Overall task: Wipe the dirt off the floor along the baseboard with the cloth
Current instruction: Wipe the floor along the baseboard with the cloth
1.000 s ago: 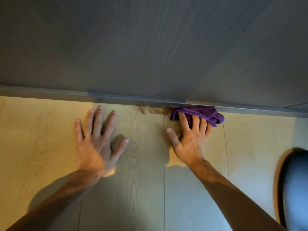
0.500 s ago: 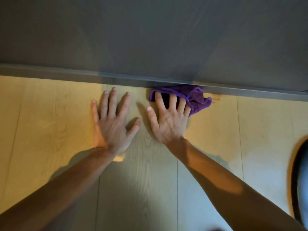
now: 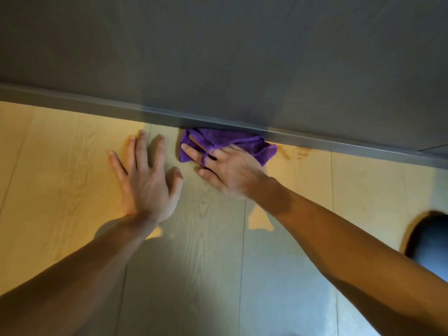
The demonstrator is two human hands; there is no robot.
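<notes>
A crumpled purple cloth [image 3: 252, 144] lies on the light wood floor [image 3: 72, 166] right against the grey baseboard [image 3: 121, 109]. My right hand [image 3: 225, 169] presses flat on the cloth, fingers spread and pointing left, a fold of cloth over them. Faint brown dirt smears [image 3: 294, 151] show on the floor just right of the cloth, beside the baseboard. My left hand [image 3: 145, 183] rests palm down on the floor left of the cloth, fingers apart, holding nothing.
A dark grey wood-grain wall panel [image 3: 242, 57] rises above the baseboard. A dark rounded object [image 3: 431, 241] sits on the floor at the right edge. Floor plank seams run toward me.
My right hand has slid the cloth leftward along the baseboard over the brown patch, leaving only faint smears to its right. My left hand stays planted on the floor.
</notes>
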